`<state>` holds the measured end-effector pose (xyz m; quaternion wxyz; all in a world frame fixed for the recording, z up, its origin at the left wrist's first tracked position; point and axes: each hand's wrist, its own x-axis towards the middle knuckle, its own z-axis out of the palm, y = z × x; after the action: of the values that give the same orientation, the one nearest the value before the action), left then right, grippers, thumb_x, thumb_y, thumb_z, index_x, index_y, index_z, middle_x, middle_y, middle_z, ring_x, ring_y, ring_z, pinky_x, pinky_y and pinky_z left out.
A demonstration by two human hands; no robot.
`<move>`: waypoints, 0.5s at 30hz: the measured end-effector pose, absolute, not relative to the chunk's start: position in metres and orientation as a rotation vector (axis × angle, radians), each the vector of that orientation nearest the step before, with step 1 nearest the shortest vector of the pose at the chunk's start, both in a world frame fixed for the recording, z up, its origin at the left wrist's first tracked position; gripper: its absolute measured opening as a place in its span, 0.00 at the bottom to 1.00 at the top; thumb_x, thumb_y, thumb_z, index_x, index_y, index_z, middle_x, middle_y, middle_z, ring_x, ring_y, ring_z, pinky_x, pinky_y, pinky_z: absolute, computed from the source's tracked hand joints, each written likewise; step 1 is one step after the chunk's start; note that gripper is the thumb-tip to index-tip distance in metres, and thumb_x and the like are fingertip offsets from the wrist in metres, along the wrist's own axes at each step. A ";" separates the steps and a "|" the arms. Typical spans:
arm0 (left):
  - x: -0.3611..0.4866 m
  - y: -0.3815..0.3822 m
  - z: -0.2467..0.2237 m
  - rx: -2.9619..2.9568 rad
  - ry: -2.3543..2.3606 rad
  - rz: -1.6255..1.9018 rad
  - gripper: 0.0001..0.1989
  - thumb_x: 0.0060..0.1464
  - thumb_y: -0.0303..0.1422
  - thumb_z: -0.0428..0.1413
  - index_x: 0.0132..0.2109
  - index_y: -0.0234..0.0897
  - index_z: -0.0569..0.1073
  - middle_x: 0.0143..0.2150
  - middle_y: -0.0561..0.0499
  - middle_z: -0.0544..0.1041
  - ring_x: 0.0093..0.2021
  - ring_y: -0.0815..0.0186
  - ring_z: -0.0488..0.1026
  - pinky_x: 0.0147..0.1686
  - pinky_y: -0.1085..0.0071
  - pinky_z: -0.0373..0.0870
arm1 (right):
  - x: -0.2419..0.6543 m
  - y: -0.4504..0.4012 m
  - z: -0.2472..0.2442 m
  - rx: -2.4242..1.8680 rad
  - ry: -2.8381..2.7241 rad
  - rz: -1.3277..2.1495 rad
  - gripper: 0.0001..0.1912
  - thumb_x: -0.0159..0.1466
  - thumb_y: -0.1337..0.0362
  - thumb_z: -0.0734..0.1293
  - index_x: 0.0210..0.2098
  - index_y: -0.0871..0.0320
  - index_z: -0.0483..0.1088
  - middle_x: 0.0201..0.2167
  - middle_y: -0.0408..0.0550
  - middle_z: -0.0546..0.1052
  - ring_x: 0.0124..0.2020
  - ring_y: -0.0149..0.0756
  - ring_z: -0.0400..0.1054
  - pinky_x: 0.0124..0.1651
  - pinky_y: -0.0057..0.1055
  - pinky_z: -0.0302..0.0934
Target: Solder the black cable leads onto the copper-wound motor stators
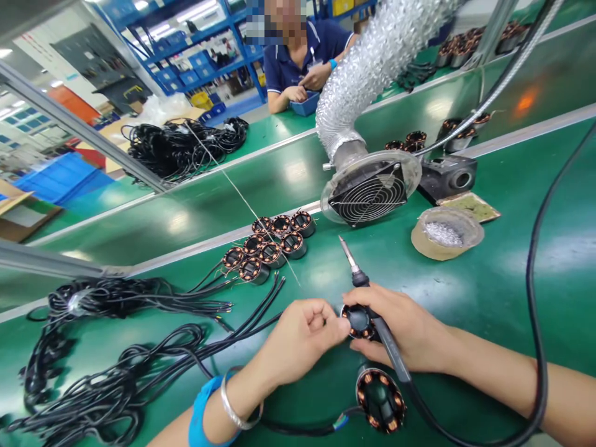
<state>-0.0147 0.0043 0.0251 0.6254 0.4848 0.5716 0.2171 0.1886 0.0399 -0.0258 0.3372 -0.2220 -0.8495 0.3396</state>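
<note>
A small motor stator with copper windings is held up between my hands, above the green bench. My right hand grips it from the right and also carries a soldering iron, whose metal tip points up and away from me. At the stator's left edge my left hand is closed, thumb and finger pinched against the rim; any fine wire there is too small to make out. Just below lies a larger-looking stator, with a black cable ending in coloured wires beside it.
Several stators stand grouped behind my left hand. Bundled black cables cover the left side. A fume extractor hangs ahead on a foil duct. A round tub sits at right, near an iron holder. A co-worker sits opposite.
</note>
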 end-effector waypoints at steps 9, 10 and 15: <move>-0.013 -0.013 0.025 0.869 1.214 0.565 0.23 0.40 0.50 0.67 0.23 0.33 0.73 0.17 0.58 0.64 0.20 0.74 0.54 0.22 0.75 0.49 | 0.194 0.034 -0.029 -0.656 -2.269 0.847 0.23 0.63 0.66 0.65 0.56 0.53 0.58 0.43 0.50 0.74 0.38 0.39 0.73 0.38 0.33 0.70; -0.008 -0.014 0.025 0.808 1.183 0.630 0.22 0.38 0.49 0.68 0.22 0.33 0.74 0.18 0.57 0.67 0.21 0.74 0.58 0.24 0.75 0.54 | 0.195 0.033 -0.031 -0.671 -2.282 0.848 0.22 0.64 0.65 0.65 0.56 0.52 0.59 0.42 0.50 0.75 0.37 0.39 0.74 0.36 0.33 0.71; -0.006 -0.027 0.028 0.969 1.163 0.589 0.16 0.48 0.46 0.64 0.31 0.36 0.81 0.28 0.51 0.78 0.27 0.69 0.69 0.29 0.74 0.64 | 0.198 0.036 -0.046 -0.695 -2.281 0.733 0.20 0.65 0.56 0.66 0.55 0.50 0.63 0.39 0.51 0.78 0.31 0.41 0.77 0.27 0.30 0.73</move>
<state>-0.0063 -0.0270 0.0278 0.6880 0.4328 0.5198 0.2631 0.1978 0.0361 -0.0459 0.3179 -0.2642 -0.8669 0.2788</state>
